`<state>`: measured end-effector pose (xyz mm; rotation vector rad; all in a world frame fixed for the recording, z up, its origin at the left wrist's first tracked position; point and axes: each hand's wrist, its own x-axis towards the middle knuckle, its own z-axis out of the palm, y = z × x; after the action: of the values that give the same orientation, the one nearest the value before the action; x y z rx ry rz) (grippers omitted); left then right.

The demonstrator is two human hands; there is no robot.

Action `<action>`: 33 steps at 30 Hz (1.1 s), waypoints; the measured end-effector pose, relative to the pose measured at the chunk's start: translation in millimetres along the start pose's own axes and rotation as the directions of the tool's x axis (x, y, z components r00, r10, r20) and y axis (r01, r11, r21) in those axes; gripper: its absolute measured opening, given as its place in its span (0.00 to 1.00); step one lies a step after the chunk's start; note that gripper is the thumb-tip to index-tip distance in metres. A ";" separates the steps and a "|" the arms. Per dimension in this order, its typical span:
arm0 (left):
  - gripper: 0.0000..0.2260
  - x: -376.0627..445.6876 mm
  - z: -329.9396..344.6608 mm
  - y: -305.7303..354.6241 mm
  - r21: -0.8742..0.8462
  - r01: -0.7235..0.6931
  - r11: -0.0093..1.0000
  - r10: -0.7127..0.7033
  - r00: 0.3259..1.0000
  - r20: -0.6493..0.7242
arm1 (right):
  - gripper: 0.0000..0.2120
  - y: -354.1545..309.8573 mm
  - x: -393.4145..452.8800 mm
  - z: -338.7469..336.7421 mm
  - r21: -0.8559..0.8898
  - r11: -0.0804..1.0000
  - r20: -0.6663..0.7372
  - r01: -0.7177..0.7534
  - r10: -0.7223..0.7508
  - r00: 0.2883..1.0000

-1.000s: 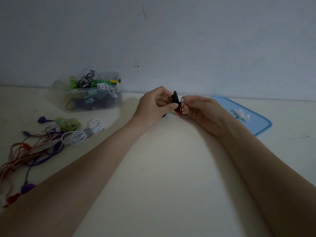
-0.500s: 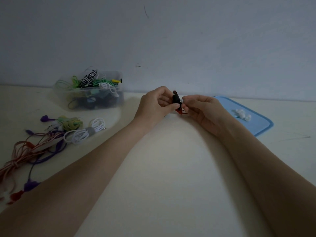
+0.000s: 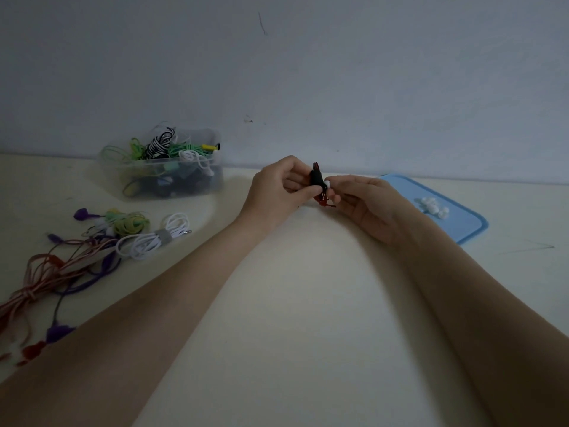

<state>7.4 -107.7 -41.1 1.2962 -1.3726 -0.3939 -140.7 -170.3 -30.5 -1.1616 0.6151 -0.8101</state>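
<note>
My left hand (image 3: 274, 192) pinches a small black and red earphone (image 3: 316, 179) above the far middle of the table. My right hand (image 3: 369, 204) meets it from the right, and its fingertips pinch a tiny white ear tip (image 3: 327, 184) against the earphone. A bit of red cord (image 3: 324, 203) hangs below the two hands. Most of the earphone is hidden between the fingers.
A clear plastic box (image 3: 172, 186) full of tangled earphones stands at the back left. Loose white (image 3: 154, 240), green, purple and orange (image 3: 46, 272) earphone cables lie on the left. A blue lid (image 3: 462, 223) at the right holds several white ear tips (image 3: 432, 207). A wall closes off the back.
Both hands stay together at the same spot. The white ear tip shows a little more between the fingertips now.
</note>
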 end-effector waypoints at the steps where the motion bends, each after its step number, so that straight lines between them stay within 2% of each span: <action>1: 0.11 0.3 -0.5 0.1 -0.033 0.036 0.999 -0.036 0.999 0.006 | 0.08 0.8 0.3 0.2 -0.005 1.000 -0.003 0.008 -0.008 1.000; 6: 0.08 -0.5 -1.3 1.2 -0.133 0.128 0.983 -0.129 0.992 0.005 | 0.07 2.6 -1.5 2.3 -0.050 0.993 -0.020 0.107 -0.109 0.994; 10: 0.08 -0.2 -2.3 2.0 -0.132 0.143 0.981 -0.143 0.990 0.008 | 0.04 3.2 -2.3 4.8 -0.286 0.941 -0.022 0.179 -0.193 0.981; 12: 0.08 -0.6 -2.3 3.0 -0.113 0.145 0.983 -0.143 0.989 0.020 | 0.04 3.9 -1.3 4.8 -0.341 0.922 -0.050 0.184 -0.214 0.976; 16: 0.07 -1.1 -1.7 3.7 -0.106 0.157 0.982 -0.155 0.987 0.028 | 0.06 5.7 -1.7 2.8 -0.376 0.908 -0.055 0.185 -0.221 0.974; 21: 0.07 -1.2 -1.7 4.7 -0.116 0.170 0.979 -0.169 0.986 0.018 | 0.08 5.6 -0.4 3.6 -0.313 0.933 -0.074 0.175 -0.208 0.975; 27: 0.07 -0.8 2.0 0.7 -0.010 0.116 0.993 -0.116 0.993 -0.014 | 0.06 3.7 -2.0 7.3 -0.437 0.885 -0.087 0.162 -0.221 0.971; 30: 0.07 -0.3 4.7 1.5 0.079 0.059 0.995 -0.055 0.997 -0.055 | 0.07 -3.4 -1.3 12.4 -0.616 0.772 -0.135 0.156 -0.298 0.945; 33: 0.07 -1.7 6.3 5.3 0.065 0.078 0.995 -0.074 0.995 -0.071 | 0.06 -16.6 -3.0 11.8 -0.757 0.636 -0.142 0.151 -0.385 0.912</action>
<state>-0.8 -107.3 -39.4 1.4084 -1.2911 -0.3542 -137.0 -164.3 -11.1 -1.9385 1.0973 -1.0441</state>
